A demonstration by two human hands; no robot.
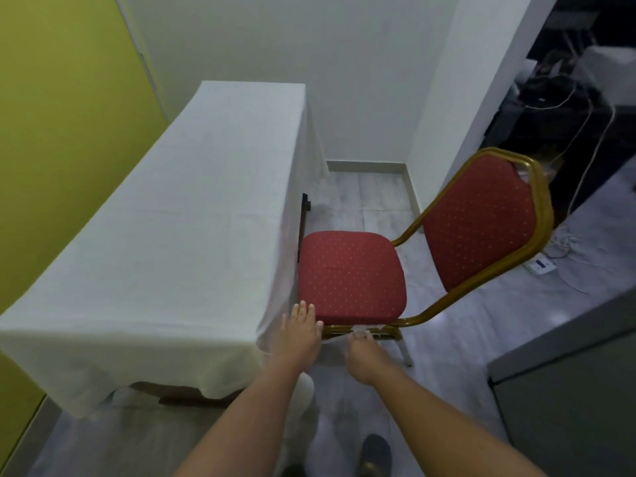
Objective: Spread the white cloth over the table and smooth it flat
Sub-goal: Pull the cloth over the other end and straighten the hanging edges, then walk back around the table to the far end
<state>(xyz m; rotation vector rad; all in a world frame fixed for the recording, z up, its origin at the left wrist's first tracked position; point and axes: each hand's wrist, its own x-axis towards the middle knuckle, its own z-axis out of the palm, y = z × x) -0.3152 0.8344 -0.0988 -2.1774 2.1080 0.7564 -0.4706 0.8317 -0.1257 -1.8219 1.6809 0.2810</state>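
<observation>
You've got soft, even indoor light, faint glare on the floor [557, 318], wide-angle bending at the edges, slight blur overall.

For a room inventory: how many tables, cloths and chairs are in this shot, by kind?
table: 1
white cloth: 1
red chair: 1
Total: 3
</observation>
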